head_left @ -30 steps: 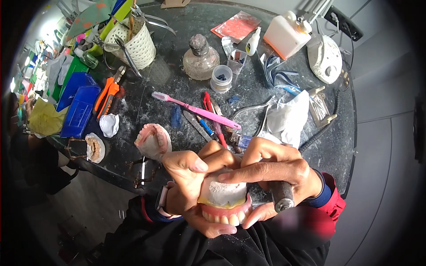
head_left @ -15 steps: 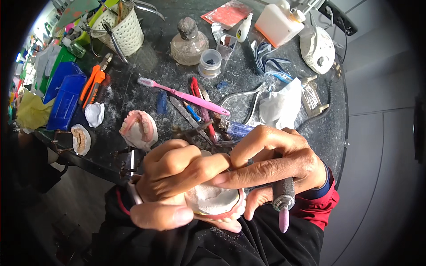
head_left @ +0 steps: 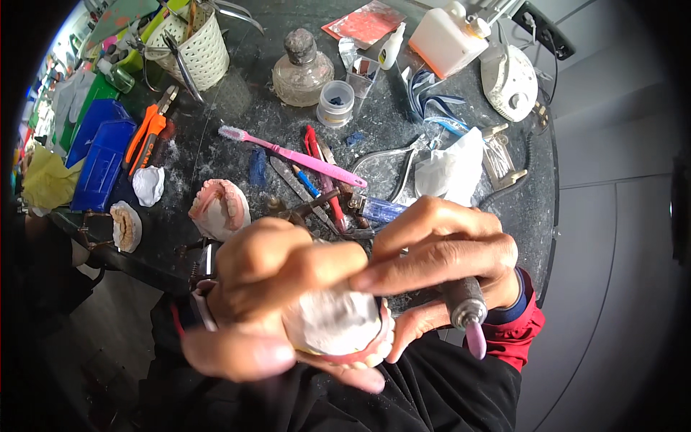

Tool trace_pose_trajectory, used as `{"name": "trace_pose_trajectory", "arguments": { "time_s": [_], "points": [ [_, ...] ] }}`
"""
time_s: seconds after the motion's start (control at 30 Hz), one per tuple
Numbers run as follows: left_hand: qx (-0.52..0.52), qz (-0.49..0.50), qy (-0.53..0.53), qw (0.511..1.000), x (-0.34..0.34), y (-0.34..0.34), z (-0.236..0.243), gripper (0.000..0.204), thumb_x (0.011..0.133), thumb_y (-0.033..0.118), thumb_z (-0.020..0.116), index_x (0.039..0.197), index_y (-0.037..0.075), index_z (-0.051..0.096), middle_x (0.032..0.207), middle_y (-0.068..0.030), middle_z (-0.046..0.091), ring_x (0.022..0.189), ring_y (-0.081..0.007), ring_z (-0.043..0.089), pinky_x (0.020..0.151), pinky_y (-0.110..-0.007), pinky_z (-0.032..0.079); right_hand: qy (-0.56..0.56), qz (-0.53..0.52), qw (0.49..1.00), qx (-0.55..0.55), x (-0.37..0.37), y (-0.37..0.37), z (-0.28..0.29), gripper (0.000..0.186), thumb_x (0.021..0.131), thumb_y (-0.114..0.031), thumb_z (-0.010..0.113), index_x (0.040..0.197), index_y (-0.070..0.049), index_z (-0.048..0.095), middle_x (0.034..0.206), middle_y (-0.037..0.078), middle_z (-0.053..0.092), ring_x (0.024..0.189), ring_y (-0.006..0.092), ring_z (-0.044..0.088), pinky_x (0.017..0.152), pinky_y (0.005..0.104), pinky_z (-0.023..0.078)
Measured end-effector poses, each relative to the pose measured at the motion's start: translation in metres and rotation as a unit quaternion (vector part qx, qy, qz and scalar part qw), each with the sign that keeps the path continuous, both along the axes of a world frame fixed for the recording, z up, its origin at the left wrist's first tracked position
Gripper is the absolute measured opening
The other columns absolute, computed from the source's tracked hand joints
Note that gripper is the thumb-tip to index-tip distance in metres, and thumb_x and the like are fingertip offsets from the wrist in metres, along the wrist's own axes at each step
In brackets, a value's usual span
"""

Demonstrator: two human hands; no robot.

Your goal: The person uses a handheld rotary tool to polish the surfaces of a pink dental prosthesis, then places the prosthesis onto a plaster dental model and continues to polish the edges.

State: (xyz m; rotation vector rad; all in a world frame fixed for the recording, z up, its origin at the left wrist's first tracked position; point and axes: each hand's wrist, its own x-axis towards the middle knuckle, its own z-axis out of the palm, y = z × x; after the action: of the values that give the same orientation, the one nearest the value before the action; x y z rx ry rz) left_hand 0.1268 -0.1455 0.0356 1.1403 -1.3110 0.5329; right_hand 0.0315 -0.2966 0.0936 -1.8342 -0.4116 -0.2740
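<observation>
A white plaster dental cast with a pink gum rim and a row of teeth sits close in front of me, above my lap. My left hand, smeared by motion, grips it, with fingers over the top and others showing beneath. The fingertips of my right hand reach to the cast's far side and lower edge. Tucked in that same hand is a dark rotary handpiece, its pink grinding stone pointing down, apart from the cast.
On the dark, dusty table lie a pink toothbrush, a pink-and-white dental model, orange-handled pliers and a smaller cast. Behind them stand a glass burner, a small jar, a tool basket and a plastic jug.
The cast and my left hand have shifted slightly left, and the left thumb has moved away from the cast's edge. The handpiece has tilted, its stone swinging a little right and up.
</observation>
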Motion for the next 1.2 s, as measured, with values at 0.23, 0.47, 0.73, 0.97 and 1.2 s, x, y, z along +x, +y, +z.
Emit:
{"name": "trace_pose_trajectory", "arguments": {
  "time_s": [0.23, 0.47, 0.73, 0.97, 1.2],
  "points": [
    [0.11, -0.326, 0.53, 0.775, -0.003, 0.01, 0.011, 0.057, 0.091, 0.052, 0.028, 0.128, 0.009, 0.018, 0.102, -0.0247, 0.051, 0.08, -0.0253, 0.057, 0.078, -0.034, 0.046, -0.002, -0.172, 0.982, -0.083, -0.006, 0.005, -0.009, 0.043, 0.062, -0.016, 0.08, 0.099, 0.002, 0.065, 0.087, 0.014, 0.064, 0.08, 0.0261, 0.065, 0.069, 0.0322, 0.052],
    [0.05, -0.324, 0.655, 0.681, -0.014, 0.004, 0.009, 0.035, 0.099, 0.032, 0.018, 0.127, 0.011, 0.015, 0.107, -0.0283, 0.049, 0.091, -0.0331, 0.06, 0.081, -0.041, 0.051, 0.017, -0.231, 0.969, -0.08, -0.007, 0.01, -0.018, 0.034, 0.065, -0.014, 0.08, 0.092, 0.0, 0.065, 0.08, 0.01, 0.065, 0.071, 0.0203, 0.065, 0.06, 0.0288, 0.051],
    [0.149, -0.275, 0.586, 0.748, -0.01, 0.004, 0.007, 0.035, 0.099, 0.034, 0.017, 0.126, 0.011, 0.018, 0.11, -0.0224, 0.054, 0.099, -0.0329, 0.058, 0.091, -0.042, 0.046, -0.021, -0.279, 0.952, -0.124, -0.007, 0.009, -0.017, 0.029, 0.064, -0.015, 0.08, 0.084, -0.002, 0.064, 0.075, 0.008, 0.063, 0.067, 0.019, 0.065, 0.057, 0.026, 0.05],
    [0.151, -0.341, 0.563, 0.737, -0.001, 0.005, -0.001, 0.048, 0.094, 0.033, 0.037, 0.13, 0.01, 0.017, 0.118, -0.0215, 0.048, 0.109, -0.0284, 0.05, 0.091, -0.039, 0.043, 0.083, -0.273, 0.958, -0.026, -0.009, 0.007, -0.015, 0.024, 0.068, -0.014, 0.078, 0.079, 0.0, 0.063, 0.072, 0.008, 0.065, 0.063, 0.0117, 0.063, 0.054, 0.0236, 0.048],
    [0.083, -0.377, 0.639, 0.666, -0.001, 0.003, 0.006, 0.061, 0.087, 0.038, 0.05, 0.132, 0.012, 0.019, 0.12, -0.0205, 0.043, 0.106, -0.0283, 0.05, 0.078, -0.036, 0.049, 0.297, -0.183, 0.921, 0.175, 0.0, -0.006, -0.002, 0.032, 0.077, -0.026, 0.074, 0.09, 0.001, 0.063, 0.076, 0.004, 0.064, 0.07, 0.0082, 0.058, 0.064, 0.023, 0.047]
  ]
}}
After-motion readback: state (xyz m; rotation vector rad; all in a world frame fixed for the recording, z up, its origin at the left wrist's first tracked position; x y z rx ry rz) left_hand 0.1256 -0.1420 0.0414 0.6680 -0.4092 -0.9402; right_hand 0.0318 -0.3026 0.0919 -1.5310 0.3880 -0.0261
